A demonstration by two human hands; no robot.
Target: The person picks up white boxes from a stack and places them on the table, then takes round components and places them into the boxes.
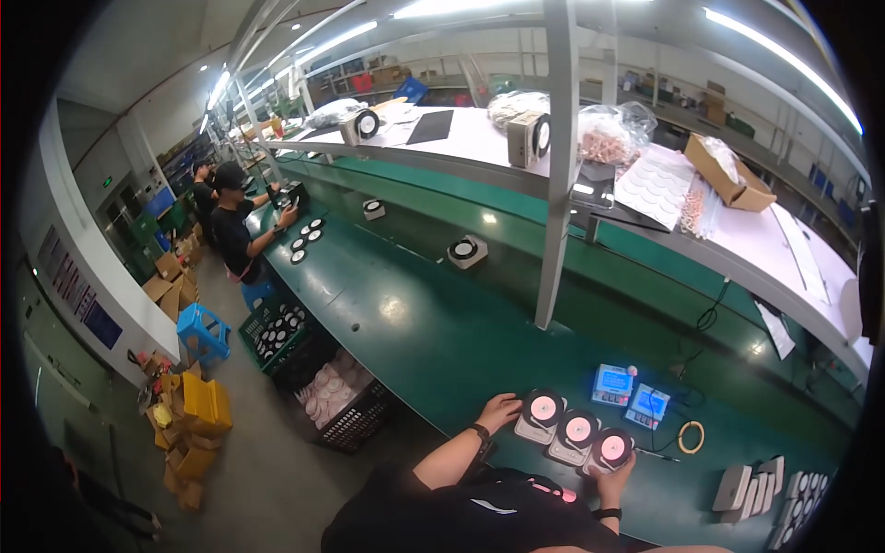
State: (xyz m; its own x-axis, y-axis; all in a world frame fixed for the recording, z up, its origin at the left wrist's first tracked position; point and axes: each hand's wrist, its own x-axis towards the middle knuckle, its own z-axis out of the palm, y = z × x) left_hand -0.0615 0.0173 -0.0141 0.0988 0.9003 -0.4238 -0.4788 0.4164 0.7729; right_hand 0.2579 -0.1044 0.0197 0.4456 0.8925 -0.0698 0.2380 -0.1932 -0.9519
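Three small record-player-shaped units, each beige with a black disc and a pink centre, stand side by side on the green bench in front of me. My left hand [501, 412] grips the outer side of the left unit [540, 408]. At the other end my right hand [613, 481] is closed round the lower edge of the right unit [611, 449]. Between them sits the middle unit [577, 433], touched by neither hand as far as I can see. Just beyond the row are two blue-screened meters [612, 384] with dark cables. A pen-like tool [658, 455] lies right of the units.
A yellow ring [690, 438] lies farther right, before several beige housings [749, 490] and black-and-white discs [800, 502]. A grey post [557, 166] rises from the bench, supporting a loaded shelf [737, 241]. Left stand crates [346, 419], a blue stool [203, 332] and a co-worker [235, 221].
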